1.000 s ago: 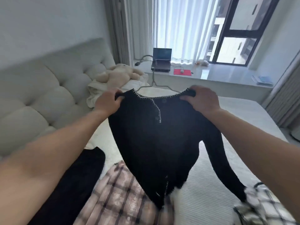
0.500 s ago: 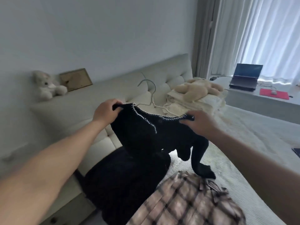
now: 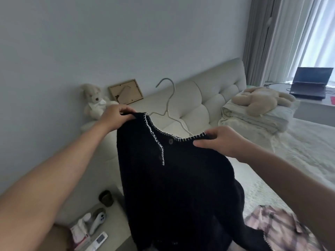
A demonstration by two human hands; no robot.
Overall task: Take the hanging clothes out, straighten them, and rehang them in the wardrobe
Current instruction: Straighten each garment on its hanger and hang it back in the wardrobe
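Note:
A black knit cardigan (image 3: pixel 174 187) with white stitched trim hangs on a white hanger (image 3: pixel 169 105), held up in the air over the edge of the bed. My left hand (image 3: pixel 116 115) pinches its left shoulder. My right hand (image 3: pixel 220 142) grips the right shoulder at the collar. The hanger's hook sticks up above the neckline between my hands. A pink plaid shirt (image 3: pixel 277 229) lies on the bed at the lower right, partly under my right forearm. No wardrobe is in view.
A padded headboard (image 3: pixel 204 93) runs behind the cardigan, with a plush toy (image 3: pixel 94 100) and picture frame (image 3: pixel 126 91) on its ledge. Folded bedding with a plush bear (image 3: pixel 261 100) lies on the bed. A nightstand (image 3: pixel 112 238) with small items is below left; a laptop (image 3: pixel 311 82) is far right.
The view has swung left, from the window toward the headboard and nightstand. Both hands keep their hold on the cardigan's shoulders and have lifted it up off the bed.

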